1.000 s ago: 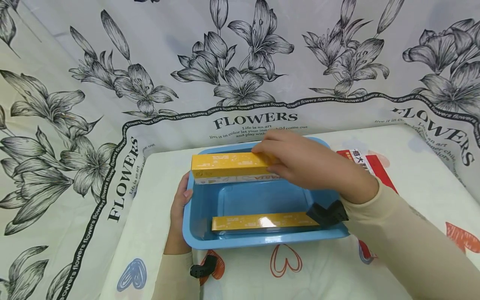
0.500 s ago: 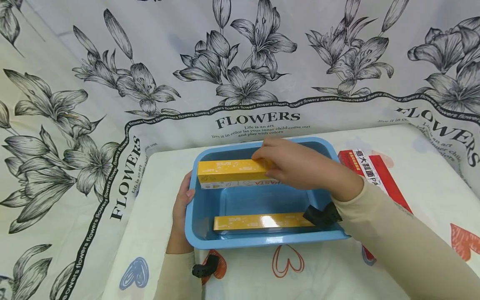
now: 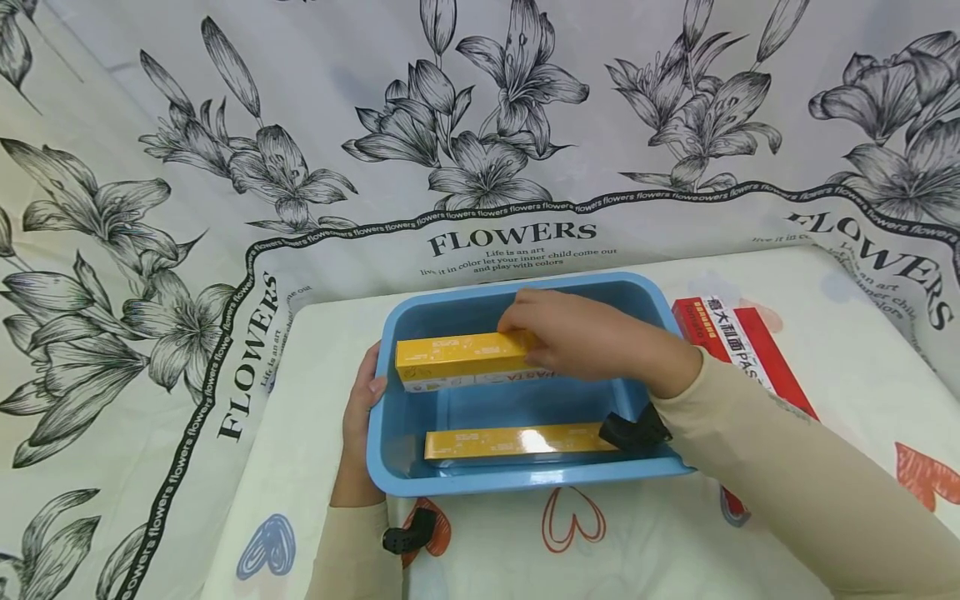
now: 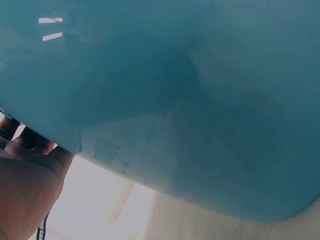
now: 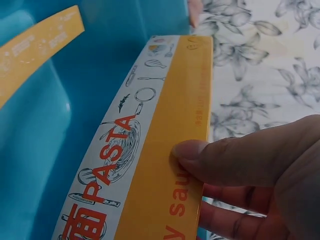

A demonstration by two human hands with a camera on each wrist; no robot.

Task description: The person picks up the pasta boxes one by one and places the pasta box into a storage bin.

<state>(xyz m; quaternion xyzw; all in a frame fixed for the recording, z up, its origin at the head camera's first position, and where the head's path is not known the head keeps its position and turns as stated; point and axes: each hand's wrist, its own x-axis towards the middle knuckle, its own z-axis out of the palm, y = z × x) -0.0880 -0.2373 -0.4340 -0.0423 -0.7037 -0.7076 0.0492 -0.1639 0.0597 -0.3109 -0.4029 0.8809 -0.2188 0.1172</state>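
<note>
My right hand [image 3: 573, 337] grips a yellow and white pasta box [image 3: 461, 357] near its right end, over the back part of a blue plastic basin [image 3: 525, 478]. The right wrist view shows the thumb [image 5: 225, 160] pressed on the yellow face of the box, with fingers behind it; "PASTA" is printed on the white face. My left hand [image 3: 362, 417] holds the basin's left side, thumb at the rim. A second yellow box [image 3: 517, 442] lies inside along the basin's front wall. The left wrist view is mostly basin wall, with left-hand fingers at its edge.
A red pasta box [image 3: 765, 358] lies on the table to the right of the basin, partly covered by my right sleeve [image 3: 780, 467]. The pale table cover [image 3: 637, 542] has heart prints. Behind it hangs a flower-printed cloth [image 3: 300, 100].
My right hand has brought the held pasta box down and slightly toward me, lower into the basin. The left hand stays on the rim, and the second yellow box has not moved.
</note>
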